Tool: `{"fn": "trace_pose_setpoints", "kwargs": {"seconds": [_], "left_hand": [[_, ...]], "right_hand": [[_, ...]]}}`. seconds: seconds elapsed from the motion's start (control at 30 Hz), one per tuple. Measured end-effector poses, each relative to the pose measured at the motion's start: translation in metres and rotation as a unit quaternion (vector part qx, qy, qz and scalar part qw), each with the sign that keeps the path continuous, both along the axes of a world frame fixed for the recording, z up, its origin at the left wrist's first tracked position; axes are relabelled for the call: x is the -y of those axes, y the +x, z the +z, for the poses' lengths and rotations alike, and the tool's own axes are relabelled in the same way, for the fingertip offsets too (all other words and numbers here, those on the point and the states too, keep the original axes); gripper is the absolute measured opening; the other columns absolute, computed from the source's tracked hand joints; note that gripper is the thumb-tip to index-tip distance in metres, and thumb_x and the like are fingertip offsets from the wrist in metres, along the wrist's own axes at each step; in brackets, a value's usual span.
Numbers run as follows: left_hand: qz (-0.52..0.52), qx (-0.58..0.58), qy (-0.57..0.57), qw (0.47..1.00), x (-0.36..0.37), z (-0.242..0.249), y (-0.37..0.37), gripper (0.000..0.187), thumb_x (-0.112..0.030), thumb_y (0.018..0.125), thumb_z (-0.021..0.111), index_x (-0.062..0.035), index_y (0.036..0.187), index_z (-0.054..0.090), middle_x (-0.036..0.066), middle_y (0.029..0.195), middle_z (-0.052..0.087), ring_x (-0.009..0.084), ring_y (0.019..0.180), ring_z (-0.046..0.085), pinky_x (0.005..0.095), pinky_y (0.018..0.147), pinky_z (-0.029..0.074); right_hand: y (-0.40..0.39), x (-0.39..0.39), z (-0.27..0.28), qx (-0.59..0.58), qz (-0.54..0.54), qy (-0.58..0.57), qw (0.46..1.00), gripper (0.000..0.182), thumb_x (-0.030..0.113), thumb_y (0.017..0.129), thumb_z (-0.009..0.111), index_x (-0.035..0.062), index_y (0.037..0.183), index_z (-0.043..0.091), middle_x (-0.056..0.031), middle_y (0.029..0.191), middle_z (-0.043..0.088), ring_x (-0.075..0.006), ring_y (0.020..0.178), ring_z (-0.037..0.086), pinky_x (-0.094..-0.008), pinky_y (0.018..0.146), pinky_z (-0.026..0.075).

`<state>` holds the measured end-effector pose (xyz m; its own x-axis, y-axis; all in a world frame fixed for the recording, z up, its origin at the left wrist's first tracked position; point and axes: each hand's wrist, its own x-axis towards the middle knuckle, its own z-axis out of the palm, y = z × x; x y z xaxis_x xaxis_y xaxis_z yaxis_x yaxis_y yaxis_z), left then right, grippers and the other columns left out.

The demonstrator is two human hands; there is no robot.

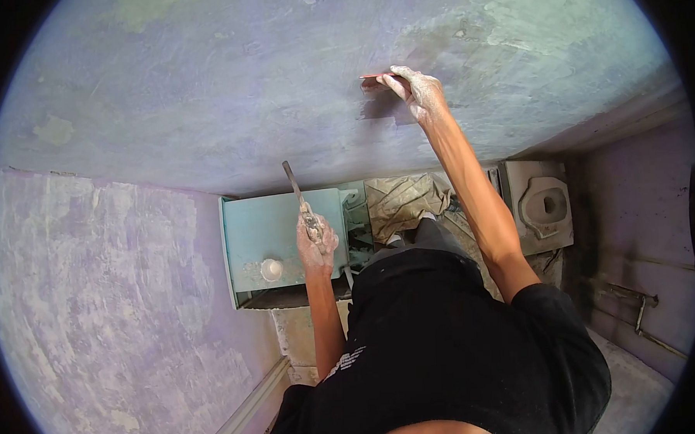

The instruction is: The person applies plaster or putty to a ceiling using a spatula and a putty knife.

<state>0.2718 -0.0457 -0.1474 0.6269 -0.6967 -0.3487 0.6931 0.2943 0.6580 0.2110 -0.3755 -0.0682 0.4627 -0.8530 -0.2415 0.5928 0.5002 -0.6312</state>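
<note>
At upper centre of the frame, the right hand [421, 93] is pinching a thin red scraper [371, 76] between thumb and fingers at the patchy blue-violet wall [225, 83], with open wall spreading around it. At lower centre, the left hand [318, 245] is wrapping its fingers around a caked tool [291, 177], blade pointing up, above the right edge of a pale-blue table [274, 232]. A white cup [271, 270] is standing near the table's front edge. A toilet [546, 206] is sitting at right. White print [344, 362] is showing on the black shirt [446, 337], too small for reading.
</note>
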Motion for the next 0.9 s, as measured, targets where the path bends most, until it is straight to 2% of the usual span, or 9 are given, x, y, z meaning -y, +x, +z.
{"fn": "trace_pose_setpoints", "kwargs": {"seconds": [0.13, 0.23, 0.3, 0.4, 0.47, 0.57, 0.63, 0.73, 0.9], "left_hand": [[-0.014, 0.003, -0.018, 1.0, -0.007, 0.001, 0.0, 0.034, -0.039, 0.102, 0.03, -0.0133, 0.089, 0.048, -0.001, 0.065, 0.046, 0.0077, 0.042, 0.037, 0.0222, 0.037, 0.029], [0.001, 0.001, 0.003, 1.0, -0.013, -0.002, -0.002, 0.033, -0.039, 0.102, 0.031, -0.0135, 0.091, 0.049, -0.002, 0.065, 0.047, 0.0076, 0.042, 0.036, 0.022, 0.037, 0.029], [0.007, -0.007, 0.006, 1.0, -0.015, -0.001, -0.005, 0.033, -0.04, 0.102, 0.032, -0.0133, 0.09, 0.049, -0.002, 0.065, 0.046, 0.0076, 0.042, 0.036, 0.0218, 0.037, 0.029], [0.003, -0.008, -0.008, 1.0, -0.018, -0.002, -0.006, 0.034, -0.041, 0.101, 0.033, -0.013, 0.09, 0.049, -0.002, 0.064, 0.046, 0.0074, 0.042, 0.036, 0.0214, 0.036, 0.029], [-0.005, -0.001, -0.021, 1.0, -0.019, -0.004, -0.007, 0.035, -0.042, 0.101, 0.034, -0.0128, 0.089, 0.049, -0.002, 0.064, 0.046, 0.0074, 0.042, 0.036, 0.0213, 0.036, 0.029], [-0.022, 0.007, -0.023, 0.999, -0.019, -0.007, -0.006, 0.036, -0.043, 0.101, 0.035, -0.0127, 0.088, 0.05, -0.002, 0.064, 0.046, 0.0074, 0.041, 0.036, 0.0214, 0.036, 0.028], [-0.018, 0.005, -0.014, 1.0, -0.017, -0.003, -0.006, 0.036, -0.042, 0.101, 0.034, -0.0126, 0.087, 0.049, -0.002, 0.064, 0.045, 0.0075, 0.041, 0.036, 0.0217, 0.037, 0.029], [-0.016, 0.001, 0.001, 1.0, -0.017, -0.001, -0.004, 0.035, -0.041, 0.101, 0.034, -0.0127, 0.088, 0.049, -0.002, 0.064, 0.046, 0.0077, 0.042, 0.036, 0.0223, 0.038, 0.03], [0.007, -0.012, 0.006, 1.0, -0.017, 0.003, -0.007, 0.036, -0.041, 0.102, 0.033, -0.0127, 0.087, 0.05, -0.002, 0.059, 0.044, 0.0076, 0.041, 0.036, 0.0223, 0.037, 0.029]], "right_hand": [[-0.01, -0.012, 0.038, -0.027, 0.027, -0.026, 0.999, 0.016, -0.006, 0.085, 0.061, -0.0197, 0.091, 0.056, -0.0232, 0.093, 0.062, -0.0324, 0.083, 0.068, -0.0318, 0.075, 0.063], [-0.035, -0.038, 0.079, -0.011, 0.039, -0.151, 0.988, 0.019, 0.0, 0.089, 0.059, -0.0176, 0.096, 0.057, -0.0218, 0.096, 0.064, -0.0299, 0.089, 0.068, -0.0316, 0.084, 0.059], [-0.056, -0.049, 0.082, -0.02, 0.057, -0.153, 0.986, 0.02, 0.001, 0.089, 0.059, -0.0163, 0.098, 0.058, -0.0221, 0.097, 0.065, -0.0295, 0.09, 0.068, -0.0317, 0.084, 0.059], [-0.081, -0.052, 0.053, -0.045, 0.081, -0.156, 0.983, 0.02, 0.003, 0.089, 0.059, -0.013, 0.101, 0.059, -0.023, 0.1, 0.066, -0.0283, 0.091, 0.068, -0.0316, 0.083, 0.059], [-0.087, -0.054, 0.008, -0.175, 0.093, -0.115, 0.973, 0.02, 0.005, 0.09, 0.058, -0.0118, 0.101, 0.059, -0.0224, 0.1, 0.066, -0.0272, 0.092, 0.068, -0.032, 0.083, 0.059], [-0.083, -0.058, -0.054, -0.171, 0.092, -0.06, 0.979, 0.017, 0.005, 0.091, 0.057, -0.0097, 0.099, 0.06, -0.021, 0.098, 0.066, -0.025, 0.089, 0.068, -0.0312, 0.081, 0.059], [-0.073, -0.055, -0.063, -0.155, 0.083, -0.048, 0.983, 0.017, 0.004, 0.091, 0.056, -0.0094, 0.099, 0.06, -0.0206, 0.096, 0.067, -0.024, 0.086, 0.068, -0.0306, 0.08, 0.059], [-0.052, -0.04, -0.056, -0.131, 0.061, -0.036, 0.989, 0.015, 0.002, 0.09, 0.054, -0.0103, 0.096, 0.06, -0.0199, 0.093, 0.066, -0.0226, 0.081, 0.068, -0.0293, 0.077, 0.059], [-0.026, -0.027, 0.007, -0.082, 0.04, -0.075, 0.993, 0.015, -0.001, 0.088, 0.056, -0.0148, 0.092, 0.06, -0.0224, 0.096, 0.065, -0.0245, 0.084, 0.067, -0.0302, 0.076, 0.06]]}}
